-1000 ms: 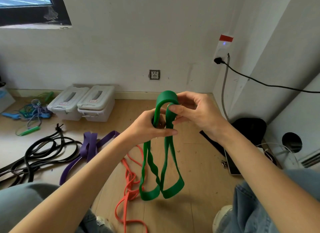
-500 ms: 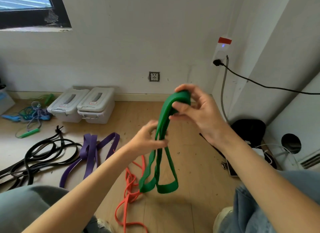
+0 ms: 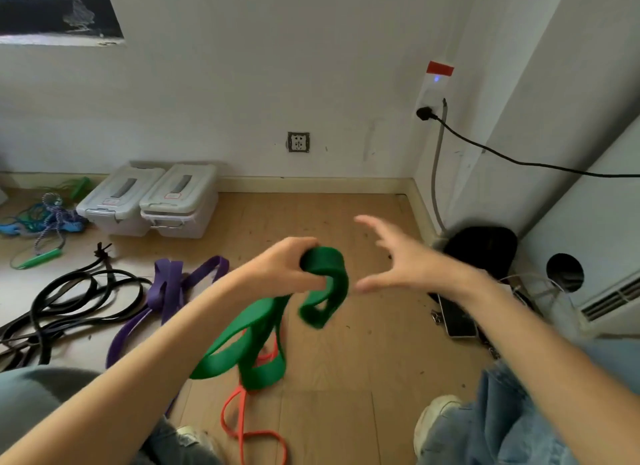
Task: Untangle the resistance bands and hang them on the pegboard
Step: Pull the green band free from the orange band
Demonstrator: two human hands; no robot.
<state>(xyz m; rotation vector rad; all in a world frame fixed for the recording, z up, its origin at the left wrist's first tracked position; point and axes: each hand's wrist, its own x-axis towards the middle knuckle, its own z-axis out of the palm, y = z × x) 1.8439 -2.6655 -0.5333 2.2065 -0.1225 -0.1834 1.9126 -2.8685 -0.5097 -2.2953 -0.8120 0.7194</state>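
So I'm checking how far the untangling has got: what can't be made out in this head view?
- Pegboard: not in the head view at all.
- Wide green rubber resistance band: motion-blurred, so whether twists remain cannot be told; the left hand covers where it grips.
- Thin orange rubber band: partly behind the green band, cut off by the bottom edge.
- Black bands: run off the left edge.
- Right hand: blurred, fingers spread.

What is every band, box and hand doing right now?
green band: held up, looped and twisted, hanging off the floor
left hand: grips the green band's top
right hand: open, fingers spread, holding nothing
orange band: lying on the floor
purple band: lying bunched on the floor
black bands: tangled on the floor
two storage boxes: lids on
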